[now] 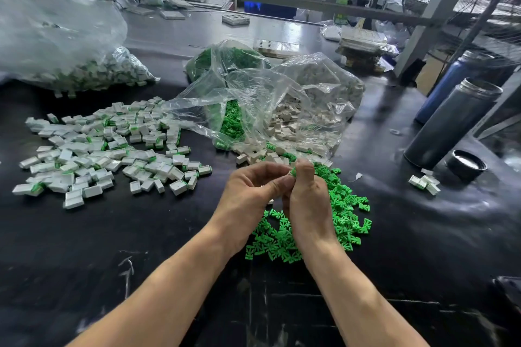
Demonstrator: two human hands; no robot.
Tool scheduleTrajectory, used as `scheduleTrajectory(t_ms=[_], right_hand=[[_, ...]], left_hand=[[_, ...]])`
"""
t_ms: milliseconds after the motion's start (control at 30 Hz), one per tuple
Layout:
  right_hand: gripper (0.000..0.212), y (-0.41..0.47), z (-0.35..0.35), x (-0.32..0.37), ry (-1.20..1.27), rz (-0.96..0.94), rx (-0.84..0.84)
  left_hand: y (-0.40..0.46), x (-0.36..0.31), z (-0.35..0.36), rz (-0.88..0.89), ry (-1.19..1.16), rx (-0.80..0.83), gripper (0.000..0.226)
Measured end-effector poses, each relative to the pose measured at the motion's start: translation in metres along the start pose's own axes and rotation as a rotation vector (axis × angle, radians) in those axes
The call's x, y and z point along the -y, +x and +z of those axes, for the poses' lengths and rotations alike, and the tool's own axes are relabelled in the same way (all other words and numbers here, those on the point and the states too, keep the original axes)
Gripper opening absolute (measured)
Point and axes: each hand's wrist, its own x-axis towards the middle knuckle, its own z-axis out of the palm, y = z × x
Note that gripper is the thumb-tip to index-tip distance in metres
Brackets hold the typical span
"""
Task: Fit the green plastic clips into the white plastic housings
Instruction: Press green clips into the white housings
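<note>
both hands meet above the near edge of the loose green clips (346,214). the left hand (251,197) curls its fingers and thumb inward toward the right hand (307,200), whose grip pinches a single green clip (293,171) at the fingertips; only a sliver of it shows. a pale part, probably a white housing, seems to sit in the left grip, but it is almost wholly hidden by the fingers, so what the left hand holds cannot be told for sure. judged step: seating one clip into one housing.

outward from the hands: unfilled white housings (259,155) spill from an open clear bag (282,104) just beyond the fingertips, with more clips inside the same bag. to the left lies a spread of finished pieces (107,149), housings showing green at one end. a fuller bag of assembled parts (70,48) sits farther left. two dark flasks (451,121) and a loose cap (465,166) stand well to the right on the black bench (141,248).

risks: the clip is small and held only at the fingertips, so a skewed push could jam it or flick it away; a dropped part would vanish among the clips below; the work is hidden from the eye, so a half-seated clip could pass unnoticed.
</note>
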Motion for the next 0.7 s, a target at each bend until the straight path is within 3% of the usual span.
scheduleTrajectory(t_ms=[167, 400, 700], right_hand=[[0.058, 0.000, 0.008, -0.005, -0.047, -0.091, -0.100], [0.063, 0.002, 0.006, -0.008, 0.073, -0.026, -0.010], [0.067, 0.006, 0.000, -0.011, -0.030, -0.032, 0.056]], left_hand=[[-0.001, 0.000, 0.000, -0.031, -0.110, -0.025, 0.023], [0.002, -0.002, -0.004, 0.001, -0.035, -0.027, 0.007], [0.001, -0.001, -0.003, 0.036, 0.061, -0.019, 0.014]])
